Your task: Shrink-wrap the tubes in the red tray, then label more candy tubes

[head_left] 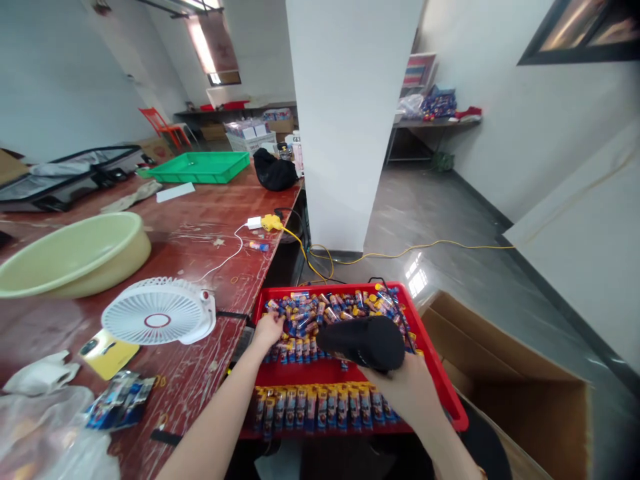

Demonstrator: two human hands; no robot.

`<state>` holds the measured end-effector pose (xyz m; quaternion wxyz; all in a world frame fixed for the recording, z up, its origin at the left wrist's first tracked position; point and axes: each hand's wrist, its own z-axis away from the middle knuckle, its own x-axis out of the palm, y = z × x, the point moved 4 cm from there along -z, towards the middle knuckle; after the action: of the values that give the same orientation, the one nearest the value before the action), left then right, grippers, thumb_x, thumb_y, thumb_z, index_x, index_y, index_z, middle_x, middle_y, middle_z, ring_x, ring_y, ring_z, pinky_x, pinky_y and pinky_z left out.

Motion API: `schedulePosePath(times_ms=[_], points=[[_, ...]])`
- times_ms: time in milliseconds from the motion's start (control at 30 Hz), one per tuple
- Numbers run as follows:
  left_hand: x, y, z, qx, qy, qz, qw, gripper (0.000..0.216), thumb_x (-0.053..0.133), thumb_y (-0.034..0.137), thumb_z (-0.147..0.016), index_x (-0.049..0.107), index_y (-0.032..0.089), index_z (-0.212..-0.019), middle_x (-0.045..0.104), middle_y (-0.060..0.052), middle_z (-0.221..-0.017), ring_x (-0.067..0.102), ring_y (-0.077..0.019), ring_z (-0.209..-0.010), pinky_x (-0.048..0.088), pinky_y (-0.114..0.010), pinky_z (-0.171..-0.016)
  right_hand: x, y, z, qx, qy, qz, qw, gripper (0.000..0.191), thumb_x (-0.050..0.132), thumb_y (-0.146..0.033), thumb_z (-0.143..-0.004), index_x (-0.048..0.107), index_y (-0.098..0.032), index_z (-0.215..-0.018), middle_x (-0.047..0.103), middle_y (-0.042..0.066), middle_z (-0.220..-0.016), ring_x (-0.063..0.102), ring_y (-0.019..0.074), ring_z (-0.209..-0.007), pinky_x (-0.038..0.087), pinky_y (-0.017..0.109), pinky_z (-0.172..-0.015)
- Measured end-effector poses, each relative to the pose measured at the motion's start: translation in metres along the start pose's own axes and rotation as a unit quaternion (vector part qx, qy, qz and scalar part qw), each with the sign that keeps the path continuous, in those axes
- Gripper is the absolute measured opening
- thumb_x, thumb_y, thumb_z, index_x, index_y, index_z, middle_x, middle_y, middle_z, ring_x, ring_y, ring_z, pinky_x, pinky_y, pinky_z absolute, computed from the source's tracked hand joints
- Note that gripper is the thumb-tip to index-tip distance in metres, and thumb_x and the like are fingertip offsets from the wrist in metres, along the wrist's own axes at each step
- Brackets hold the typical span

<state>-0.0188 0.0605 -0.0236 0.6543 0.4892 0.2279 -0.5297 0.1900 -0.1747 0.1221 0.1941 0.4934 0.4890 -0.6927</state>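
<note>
We have the red tray [440, 370] directly under both hands, apparently so that each hand can reach its contents without stretching. The right hand [403, 387] is raised over the tray's right side and seems closed around the handle of a black gun-shaped blower [363, 341], though the barrel hides most of its fingers; the grip looks chosen to keep the barrel clear of the tubes and pointing across toward the left hand [270, 330]. That left hand reaches in at the tray's left side, fingers partly curled at the edge of the loose yellow-capped tubes [345, 310]; we cannot tell whether it has hold of one.

The loose tubes lie heaped just beyond the hands. Between the hands we see a short row of upright-looking tubes [300, 350], and nearer our body a longer row of tubes [323, 407], side by side with caps away from us, probably so they stay easy to count. Left of the left hand, the white fan [157, 320] sits at the edge of the desk [195, 243], perhaps for a breeze. The open cardboard box [540, 367] stands right of the right hand, seemingly within easy reach.
</note>
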Motion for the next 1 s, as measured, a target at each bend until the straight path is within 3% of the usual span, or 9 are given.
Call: schedulePosePath(times_ms=[167,300,467,600,700,800,1000], points=[[0.018,-0.030,0.032,-0.045,-0.056,-0.089,0.994,0.031,0.060,0.031,-0.087,0.058,0.017,-0.114,0.061,-0.008,-0.116,0.061,-0.0222,-0.100,0.052,-0.042,-0.084,0.025,-0.026,-0.008,-0.030,-0.025,-0.004,0.999,0.015,0.067,-0.034,-0.070,0.069,-0.020,-0.067,0.070,0.004,-0.063,0.066,0.0223,-0.061,0.037,0.026,-0.056],[0.038,-0.025,0.044,-0.031,-0.065,-0.142,0.987,0.034,0.060,0.030,-0.086,0.056,0.018,-0.118,0.057,-0.009,-0.123,0.060,-0.0233,-0.103,0.051,-0.044,-0.085,0.014,-0.016,-0.004,-0.035,-0.013,0.017,0.999,0.020,0.062,-0.033,-0.074,0.067,-0.020,-0.060,0.070,0.004,-0.059,0.068,0.0233,-0.061,0.038,0.027,-0.057],[0.031,0.011,0.042,0.025,-0.067,-0.173,0.982,0.029,0.058,0.034,-0.088,0.059,0.016,-0.111,0.062,-0.008,-0.113,0.062,-0.0218,-0.098,0.051,-0.044,-0.084,-0.018,0.029,0.007,0.008,0.033,0.012,0.999,0.023,0.061,-0.038,-0.072,0.066,-0.021,-0.058,0.071,0.007,-0.060,0.069,0.0268,-0.064,0.041,0.029,-0.055],[0.012,0.060,0.014,0.086,-0.052,-0.169,0.980,0.035,0.054,0.039,-0.089,0.057,0.017,-0.116,0.062,-0.009,-0.116,0.061,-0.0226,-0.101,0.050,-0.045,-0.086,-0.035,0.058,0.013,0.070,0.053,0.020,0.996,0.028,0.062,-0.044,-0.070,0.062,-0.022,-0.054,0.070,0.010,-0.056,0.069,0.0315,-0.066,0.042,0.031,-0.052],[0.005,0.072,-0.002,0.086,-0.057,-0.190,0.976,0.035,0.055,0.038,-0.089,0.056,0.017,-0.117,0.060,-0.009,-0.118,0.060,-0.0234,-0.103,0.050,-0.046,-0.087,-0.040,0.065,0.014,0.081,0.047,0.005,0.996,0.028,0.061,-0.045,-0.071,0.062,-0.021,-0.055,0.071,0.011,-0.058,0.069,0.0324,-0.066,0.042,0.032,-0.051],[0.013,0.054,0.008,0.072,-0.086,-0.231,0.967,0.033,0.058,0.034,-0.087,0.057,0.016,-0.115,0.060,-0.009,-0.118,0.060,-0.0232,-0.102,0.051,-0.045,-0.086,-0.039,0.061,0.014,0.084,0.047,-0.022,0.995,0.026,0.061,-0.042,-0.071,0.063,-0.021,-0.056,0.072,0.010,-0.060,0.069,0.0304,-0.064,0.043,0.030,-0.051],[0.060,0.006,0.047,0.100,-0.138,-0.284,0.944,0.037,0.061,0.030,-0.086,0.054,0.018,-0.121,0.060,-0.008,-0.118,0.061,-0.0230,-0.101,0.051,-0.045,-0.086,-0.034,0.051,0.012,0.074,0.046,-0.051,0.995,0.027,0.064,-0.044,-0.068,0.068,-0.017,-0.065,0.069,0.007,-0.056,0.065,0.0263,-0.056,0.044,0.028,-0.049]])
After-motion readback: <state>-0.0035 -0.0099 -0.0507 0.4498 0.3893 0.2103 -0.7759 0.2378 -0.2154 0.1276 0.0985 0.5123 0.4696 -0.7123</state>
